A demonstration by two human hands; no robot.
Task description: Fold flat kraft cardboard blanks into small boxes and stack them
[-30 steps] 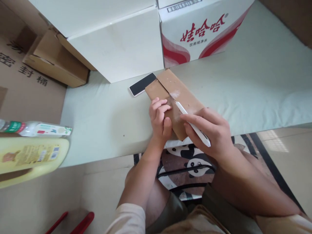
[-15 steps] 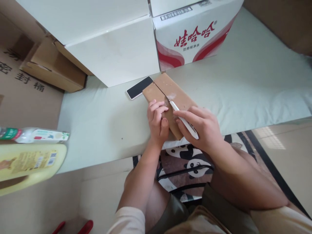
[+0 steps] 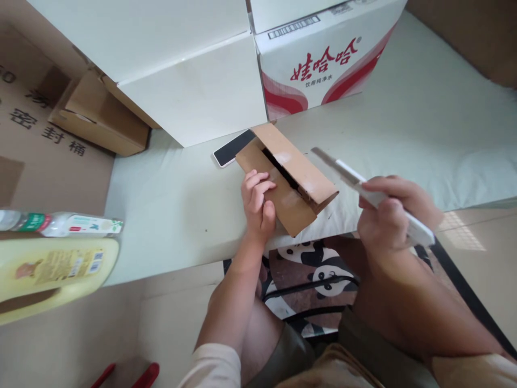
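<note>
A small cardboard box [image 3: 305,175] lies on the pale green cloth, its top flaps parted along a dark slit down the middle. My left hand [image 3: 258,202] grips the box's left side, fingers curled on the near flap and thumb beside them. To the right, apart from the box, my right hand [image 3: 393,215] is closed around a white utility knife [image 3: 374,196]. The knife's grey blade is extended and points up and left toward the box. A dark-screened phone [image 3: 232,150] lies partly behind the box's far left corner.
White cartons [image 3: 202,91] and a white-and-red carton [image 3: 323,75] stand behind. Brown boxes [image 3: 105,116] are at the left. A plastic bottle [image 3: 60,223] and a yellow jug [image 3: 60,269] sit at the near left. A panda-print chair [image 3: 331,280] is below the cloth's front edge.
My right hand has pulled the knife off the box and moved right, with more blade showing. The slit between the flaps has widened and the right end gapes. My left hand stays on the box.
</note>
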